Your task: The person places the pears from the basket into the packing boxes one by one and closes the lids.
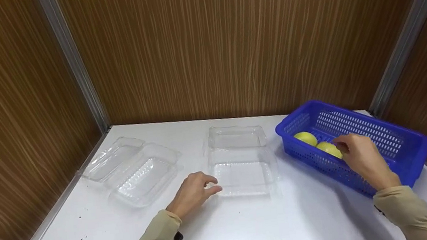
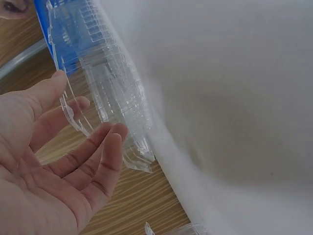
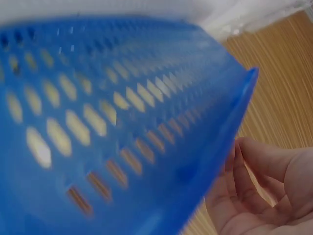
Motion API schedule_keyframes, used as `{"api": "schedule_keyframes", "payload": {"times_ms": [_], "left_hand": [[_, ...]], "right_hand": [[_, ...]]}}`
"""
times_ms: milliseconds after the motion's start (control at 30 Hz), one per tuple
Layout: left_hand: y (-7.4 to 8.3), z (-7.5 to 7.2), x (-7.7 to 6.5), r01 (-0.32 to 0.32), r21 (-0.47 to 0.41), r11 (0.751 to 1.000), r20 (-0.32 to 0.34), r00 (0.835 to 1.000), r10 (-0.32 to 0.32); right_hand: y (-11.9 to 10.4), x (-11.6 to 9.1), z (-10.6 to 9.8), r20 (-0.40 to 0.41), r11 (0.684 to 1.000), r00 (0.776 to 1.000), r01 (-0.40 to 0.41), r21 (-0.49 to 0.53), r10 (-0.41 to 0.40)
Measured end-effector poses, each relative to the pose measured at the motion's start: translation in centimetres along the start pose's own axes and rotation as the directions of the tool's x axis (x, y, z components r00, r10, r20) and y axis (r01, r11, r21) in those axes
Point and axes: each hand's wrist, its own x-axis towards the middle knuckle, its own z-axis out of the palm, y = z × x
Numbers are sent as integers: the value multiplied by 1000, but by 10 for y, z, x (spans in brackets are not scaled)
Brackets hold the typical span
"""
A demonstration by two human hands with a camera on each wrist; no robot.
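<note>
My left hand (image 1: 193, 194) is beside the near left corner of a clear plastic clamshell box (image 1: 242, 175), which lies unfolded on the table. In the left wrist view, the thumb is at the edge of the box (image 2: 115, 93) and the fingers bend loosely; contact is unclear. My right hand (image 1: 365, 158) reaches over the near side of a blue plastic basket (image 1: 417, 152), fingers bent downward. Just left of its fingertips sits a round yellow fruit (image 1: 329, 150), with a second yellow fruit (image 1: 305, 138) farther back. The right wrist view shows nothing in the palm; the basket rim partly hides the fingertips.
Another clear clamshell box (image 1: 145, 181) lies unfolded and slanted at the left of the white table (image 1: 248, 234). Wood-patterned panels (image 1: 204, 47) enclose the back and both sides. A few dark specks dot the table at the left.
</note>
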Motion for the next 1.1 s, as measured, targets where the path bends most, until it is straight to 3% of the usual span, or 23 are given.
{"api": "schedule_keyframes", "payload": {"times_ms": [233, 433, 600, 733, 967, 1100], "left_hand": [[4, 0, -6, -19, 11, 1000, 19, 1000, 19], [5, 1, -10, -105, 74, 992, 13, 994, 105], [5, 1, -13, -145, 84, 986, 17, 989, 144], [4, 0, -15, -157, 84, 984, 29, 987, 155], [4, -2, -15, -195, 75, 978, 31, 981, 194], [5, -2, -15, -196, 71, 978, 51, 980, 192]], "right_hand": [[7, 5, -23, 47, 999, 998, -33, -5, 33], [14, 18, -41, 146, 997, 986, -70, -37, 74], [26, 31, -53, 289, 988, 945, -139, -73, 155], [39, 38, -54, 379, 984, 908, -149, -101, 177], [62, 47, -47, 487, 966, 835, -215, -140, 257], [70, 48, -43, 521, 964, 812, -216, -152, 264]]}}
